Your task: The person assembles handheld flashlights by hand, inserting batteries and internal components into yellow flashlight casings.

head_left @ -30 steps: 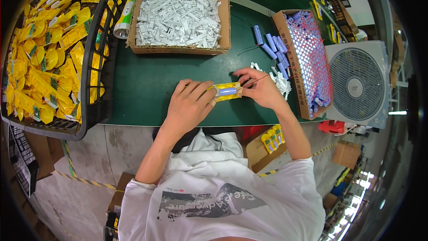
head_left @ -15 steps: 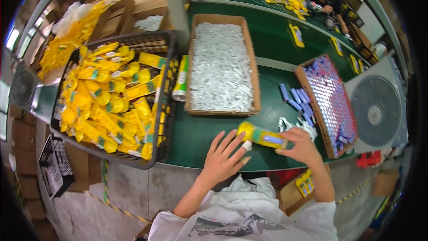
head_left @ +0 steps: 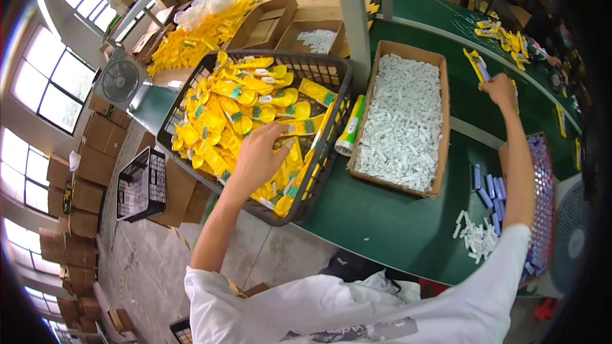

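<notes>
My left hand (head_left: 259, 156) reaches into a black plastic basket (head_left: 338, 83) heaped with yellow flashlight shells (head_left: 233, 108). Its fingers are curved, with a gap between thumb and forefinger, and the fingertips touch a shell with a green patch (head_left: 305, 126). Stretched far to the right, my right hand (head_left: 502, 93) is closed on the near end of a yellow flashlight shell (head_left: 473, 58) with a purple battery in it. This shell is over the green conveyor at the back. Part of another yellow piece shows behind that hand.
A carton of small white pieces (head_left: 401, 124) stands mid-table, a green-and-white flashlight (head_left: 351, 129) beside it. Purple batteries (head_left: 489, 190) and white bits (head_left: 477, 237) lie near a battery carton (head_left: 542, 197). A fan (head_left: 570, 226) is at right. Someone works across the conveyor.
My right hand has carried the yellow shell from the table's front edge out to the conveyor. My left hand has moved left, from beside that shell into the basket. The view has swung left.
</notes>
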A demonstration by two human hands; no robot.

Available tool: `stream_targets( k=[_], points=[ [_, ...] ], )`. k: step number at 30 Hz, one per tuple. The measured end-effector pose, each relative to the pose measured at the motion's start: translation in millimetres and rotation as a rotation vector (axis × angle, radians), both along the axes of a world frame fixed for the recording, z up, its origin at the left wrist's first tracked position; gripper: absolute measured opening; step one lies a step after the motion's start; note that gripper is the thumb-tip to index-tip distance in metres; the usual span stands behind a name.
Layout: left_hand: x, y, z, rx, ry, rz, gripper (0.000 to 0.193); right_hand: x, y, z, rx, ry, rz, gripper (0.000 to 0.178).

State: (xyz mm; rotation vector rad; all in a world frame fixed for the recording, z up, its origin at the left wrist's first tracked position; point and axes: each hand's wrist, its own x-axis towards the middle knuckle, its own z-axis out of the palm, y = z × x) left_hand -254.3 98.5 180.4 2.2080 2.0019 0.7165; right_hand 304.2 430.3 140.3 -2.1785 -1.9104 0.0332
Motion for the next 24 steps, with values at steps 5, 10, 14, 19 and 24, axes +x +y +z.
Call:
stream_targets(
  k=[5, 10, 14, 19, 24],
  points=[
    [-33.3, 77.0, -71.8, -0.081, 0.365, -0.222, 0.054, -25.1, 73.7, -74.5, 0.16, 0.218, -0.196, 0.054],
    [-14.9, 99.9, -86.0, -0.169, 0.488, -0.25, 0.051, -9.7, 82.9, -126.9, 0.205, 0.317, -0.272, 0.05],
    [-18.7, 87.0, -78.8, -0.08, 0.372, -0.148, 0.051, -23.6, 76.0, -132.9, 0.231, 0.364, -0.239, 0.052],
    [-38.0, 86.1, -58.4, 0.201, 0.047, 0.173, 0.047, -37.4, 40.1, -117.1, 0.208, 0.467, -0.29, 0.061],
    [-1.1, 63.1, 16.0, 0.473, -0.711, 0.267, 0.061, -80.8, -42.1, -80.8, 0.351, 0.759, -0.293, 0.062]
  ],
)
